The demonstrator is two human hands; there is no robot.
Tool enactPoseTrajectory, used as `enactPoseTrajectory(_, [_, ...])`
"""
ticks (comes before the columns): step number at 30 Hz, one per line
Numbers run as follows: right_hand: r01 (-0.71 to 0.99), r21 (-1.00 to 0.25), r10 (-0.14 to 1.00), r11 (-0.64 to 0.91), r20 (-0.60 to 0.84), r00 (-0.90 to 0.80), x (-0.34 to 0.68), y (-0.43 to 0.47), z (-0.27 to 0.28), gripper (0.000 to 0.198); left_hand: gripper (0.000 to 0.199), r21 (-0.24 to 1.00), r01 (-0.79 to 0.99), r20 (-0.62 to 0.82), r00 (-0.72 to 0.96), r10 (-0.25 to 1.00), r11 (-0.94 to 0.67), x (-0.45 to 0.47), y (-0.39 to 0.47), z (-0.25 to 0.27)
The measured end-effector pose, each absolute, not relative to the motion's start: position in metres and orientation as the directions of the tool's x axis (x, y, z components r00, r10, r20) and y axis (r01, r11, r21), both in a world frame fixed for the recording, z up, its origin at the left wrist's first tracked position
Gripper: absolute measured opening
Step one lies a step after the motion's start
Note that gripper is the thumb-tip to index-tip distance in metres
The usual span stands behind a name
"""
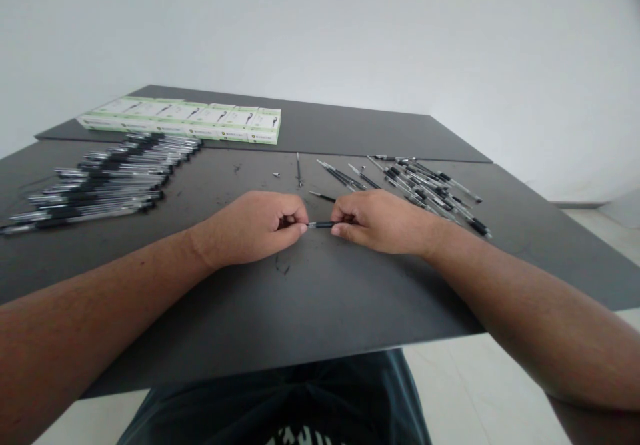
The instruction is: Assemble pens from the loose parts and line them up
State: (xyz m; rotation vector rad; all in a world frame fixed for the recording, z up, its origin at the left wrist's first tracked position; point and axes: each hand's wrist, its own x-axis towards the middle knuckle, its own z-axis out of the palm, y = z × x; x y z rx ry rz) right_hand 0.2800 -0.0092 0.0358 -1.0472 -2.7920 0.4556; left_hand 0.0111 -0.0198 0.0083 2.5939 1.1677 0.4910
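Between my two hands lies a thin pen (321,225) with a dark grip, held level just above the dark grey table (320,298). My left hand (257,226) pinches its left end between thumb and forefinger. My right hand (383,222) pinches the dark part at the other end, and the fingers hide the rest of it. Just behind my right hand a dark refill with a pale tip (323,196) points left. Several more refills (343,176) lie beyond it, next to a heap of pen parts (425,188).
Rows of black-gripped pens (113,182) are laid out on the left. Behind them stands a row of white and green boxes (200,120). A single thin refill (299,168) and a small metal tip (276,175) lie mid-table. The table's front edge (300,366) is close to my lap.
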Motion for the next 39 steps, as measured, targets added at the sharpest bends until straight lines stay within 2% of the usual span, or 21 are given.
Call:
enactPoseTrajectory(4, [0.563, -0.296, 0.595, 0.772, 0.023, -0.804, 0.2798, -0.0075, 0.0344, 0.027, 0.019, 0.371, 0.666, 0.202, 0.622, 0.756, -0.647, 0.0111, -0.0197, 0.0083])
enactPoseTrajectory(9, [0.628, -0.357, 0.678, 0.691, 0.019, -0.735, 0.2796, -0.0083, 0.0343, 0.018, 0.018, 0.371, 0.670, 0.200, 0.618, 0.760, -0.642, 0.0106, -0.0203, 0.0086])
enactPoseTrajectory(13, [0.585, -0.284, 0.613, 0.760, 0.013, -0.790, 0.2798, -0.0087, 0.0353, 0.023, 0.019, 0.365, 0.675, 0.193, 0.619, 0.762, -0.641, 0.0104, -0.0199, 0.0082])
enactPoseTrajectory(15, [0.570, -0.291, 0.600, 0.769, 0.021, -0.800, 0.2797, -0.0087, 0.0352, 0.025, 0.019, 0.364, 0.675, 0.190, 0.621, 0.761, -0.642, 0.0103, -0.0194, 0.0078])
enactPoseTrajectory(18, [0.613, -0.341, 0.656, 0.713, 0.018, -0.754, 0.2793, -0.0091, 0.0354, 0.018, 0.019, 0.363, 0.674, 0.193, 0.621, 0.760, -0.643, 0.0108, -0.0189, 0.0074])
enactPoseTrajectory(20, [0.633, -0.332, 0.673, 0.699, 0.004, -0.740, 0.2788, -0.0094, 0.0362, 0.016, 0.018, 0.362, 0.673, 0.198, 0.620, 0.759, -0.645, 0.0113, -0.0190, 0.0073])
enactPoseTrajectory(24, [0.591, -0.283, 0.613, 0.756, -0.011, -0.790, 0.2785, -0.0095, 0.0372, 0.025, 0.019, 0.357, 0.674, 0.196, 0.623, 0.757, -0.647, 0.0113, -0.0196, 0.0078])
enactPoseTrajectory(29, [0.638, -0.365, 0.687, 0.678, 0.006, -0.727, 0.2798, -0.0096, 0.0361, 0.020, 0.018, 0.361, 0.673, 0.195, 0.623, 0.758, -0.646, 0.0100, -0.0197, 0.0080])
enactPoseTrajectory(31, [0.639, -0.339, 0.678, 0.691, -0.002, -0.735, 0.2796, -0.0095, 0.0363, 0.016, 0.018, 0.362, 0.673, 0.195, 0.622, 0.758, -0.645, 0.0098, -0.0197, 0.0079])
enactPoseTrajectory(34, [0.596, -0.286, 0.622, 0.750, -0.003, -0.783, 0.2784, -0.0092, 0.0365, 0.022, 0.018, 0.359, 0.668, 0.201, 0.626, 0.753, -0.651, 0.0101, -0.0197, 0.0075])
enactPoseTrajectory(39, [0.634, -0.370, 0.686, 0.679, 0.010, -0.728, 0.2786, -0.0099, 0.0362, 0.019, 0.018, 0.360, 0.665, 0.206, 0.627, 0.751, -0.654, 0.0098, -0.0193, 0.0061])
